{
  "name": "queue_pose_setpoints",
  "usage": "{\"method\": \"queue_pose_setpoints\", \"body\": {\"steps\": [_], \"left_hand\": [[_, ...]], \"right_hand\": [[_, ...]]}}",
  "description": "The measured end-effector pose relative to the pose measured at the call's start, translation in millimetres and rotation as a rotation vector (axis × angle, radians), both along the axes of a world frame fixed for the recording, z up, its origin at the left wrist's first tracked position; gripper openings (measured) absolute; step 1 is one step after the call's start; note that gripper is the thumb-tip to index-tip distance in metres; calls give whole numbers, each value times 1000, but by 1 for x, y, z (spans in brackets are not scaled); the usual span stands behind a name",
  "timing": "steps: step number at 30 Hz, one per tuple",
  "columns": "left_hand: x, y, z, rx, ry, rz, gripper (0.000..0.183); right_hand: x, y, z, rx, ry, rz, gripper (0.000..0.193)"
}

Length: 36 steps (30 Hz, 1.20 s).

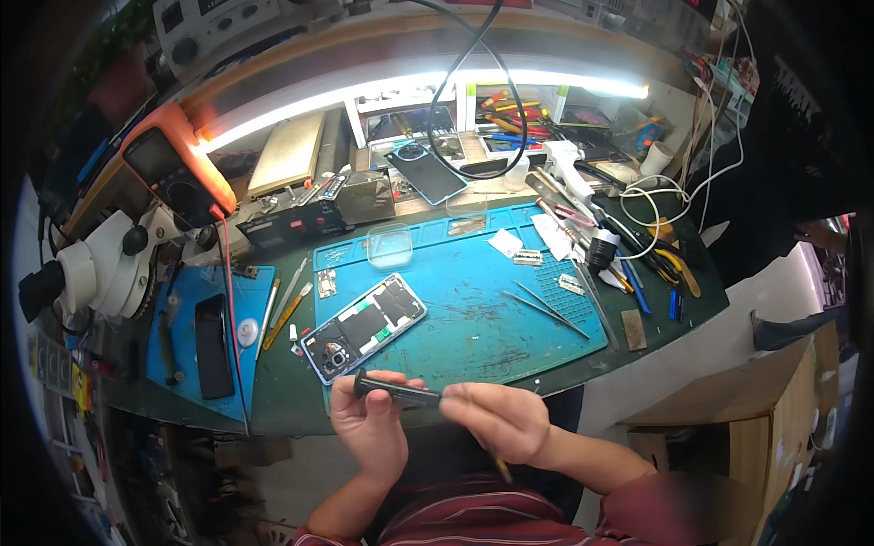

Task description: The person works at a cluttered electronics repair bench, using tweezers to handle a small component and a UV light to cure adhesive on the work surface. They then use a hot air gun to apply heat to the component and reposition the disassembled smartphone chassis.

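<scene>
My left hand (371,426) is closed round the flanged end of a black syringe-like tube (401,392), held just above the bench's near edge. Pinched fingers of my right hand (501,420) are at the tube's other end. Below that hand a thin dark stick with a yellowish tip (503,469) sticks out; what it belongs to is hidden. Just beyond my left hand, a smartphone with its back off (364,328) lies tilted on the blue mat (455,337), its inner parts showing. Metal tweezers (548,309) rest on the mat's right side.
A clear dish (390,246) and razor blades (528,257) are on the mat. At left stand a white microscope (105,259) and an orange multimeter (173,168), near a dark phone (214,346). Pens and pliers (669,264) crowd the right. A black cable (510,82) hangs overhead.
</scene>
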<state>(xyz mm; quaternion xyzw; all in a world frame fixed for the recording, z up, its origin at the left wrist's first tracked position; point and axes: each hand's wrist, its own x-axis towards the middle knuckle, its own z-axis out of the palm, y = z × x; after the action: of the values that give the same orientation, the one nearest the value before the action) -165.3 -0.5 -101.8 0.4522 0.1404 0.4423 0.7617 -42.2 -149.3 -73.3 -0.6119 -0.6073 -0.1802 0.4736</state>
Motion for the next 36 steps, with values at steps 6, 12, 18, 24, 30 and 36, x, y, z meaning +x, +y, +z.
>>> {"method": "queue_pose_setpoints", "body": {"steps": [6, 12, 18, 24, 30, 36], "left_hand": [[-10, -2, 6, 149, 22, 51, 40], [-5, 3, 5, 208, 73, 69, 37], [-7, 24, 15, -208, 113, -40, 23], [-7, 25, 10, -23, 130, -114, 23], [-9, 30, 15, 176, 225, -191, 33], [-2, 30, 22, 193, 277, -193, 32]], "right_hand": [[-20, 0, 6, -117, 538, 8, 31], [-5, 7, 7, -3, 385, -13, 27], [62, 9, 10, -22, 270, -237, 20], [149, 53, 6, -357, 326, -317, 19], [156, 61, -8, -345, 0, -439, 20], [155, 41, -4, -370, -29, -546, 28]]}}
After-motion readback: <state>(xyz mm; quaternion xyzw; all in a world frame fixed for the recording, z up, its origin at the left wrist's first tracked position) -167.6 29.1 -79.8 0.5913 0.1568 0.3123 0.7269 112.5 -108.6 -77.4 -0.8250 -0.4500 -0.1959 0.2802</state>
